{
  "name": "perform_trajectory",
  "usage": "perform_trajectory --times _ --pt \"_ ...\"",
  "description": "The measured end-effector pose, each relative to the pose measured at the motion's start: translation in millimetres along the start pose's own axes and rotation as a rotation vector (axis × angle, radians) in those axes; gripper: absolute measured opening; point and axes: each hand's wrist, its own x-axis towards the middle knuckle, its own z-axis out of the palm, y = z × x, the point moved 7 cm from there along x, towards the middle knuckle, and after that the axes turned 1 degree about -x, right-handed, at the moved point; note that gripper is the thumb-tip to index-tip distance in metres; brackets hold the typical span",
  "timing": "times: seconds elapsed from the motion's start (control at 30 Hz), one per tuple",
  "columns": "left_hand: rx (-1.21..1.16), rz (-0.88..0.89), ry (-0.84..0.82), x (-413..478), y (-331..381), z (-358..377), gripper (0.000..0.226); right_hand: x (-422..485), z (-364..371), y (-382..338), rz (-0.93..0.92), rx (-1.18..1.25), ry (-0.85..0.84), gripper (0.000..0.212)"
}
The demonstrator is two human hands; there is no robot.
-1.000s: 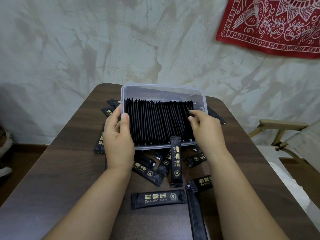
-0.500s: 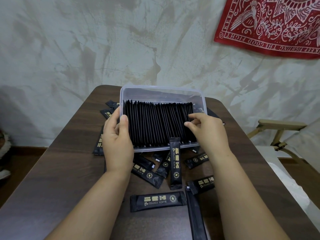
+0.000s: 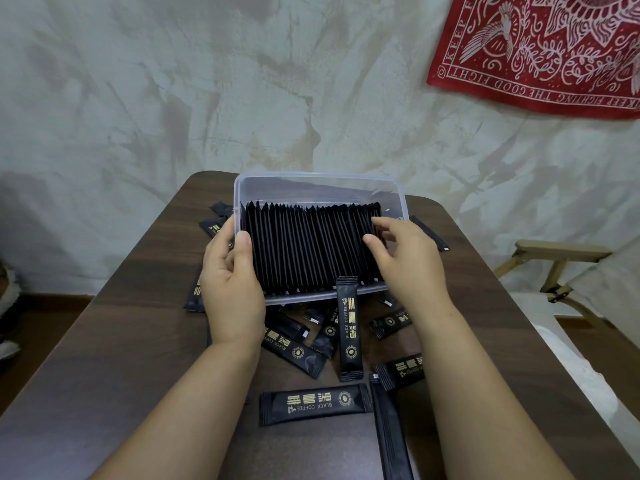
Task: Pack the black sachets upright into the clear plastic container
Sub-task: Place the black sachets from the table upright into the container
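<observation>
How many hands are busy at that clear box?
2. The left hand grips the left wall of the box; the right hand touches the packed sachets at its right end.

head view | worn on head | faces forward-down | near table [image 3: 104, 341] | wall beyond
</observation>
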Motion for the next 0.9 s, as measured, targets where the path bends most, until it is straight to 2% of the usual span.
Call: perform_trajectory --times 0.1,0.2,0.3,0.43,0.73,0.9 --pt "0.008 0.002 0.020 1.6 -2.4 -3.0 0.028 -3.3 15.9 -12.1 -0.094 0.065 -0.216 0.047" --pt "0.009 -0.008 0.026 1.8 -2.5 -2.9 0.028 -11.7 36.5 -12.8 -0.137 -0.014 -0.449 0.055" --pt "0.005 -0.009 0.019 1.8 -1.0 -1.7 0.030 -10.8 35.8 -15.6 -0.166 -0.013 -0.430 0.059" --pt "0.007 -0.001 0.002 1.5 0.0 -0.1 0.028 -15.2 42.3 -17.2 -0.188 -0.074 -0.493 0.062" --pt "0.005 0.004 -0.008 1.7 0.5 0.2 0.029 -17.0 40.4 -18.3 -0.189 -0.059 -0.468 0.066" --pt "0.003 0.012 -0.011 2.0 1.0 1.0 0.031 -20.5 39.0 -20.4 -0.199 -0.045 -0.465 0.060"
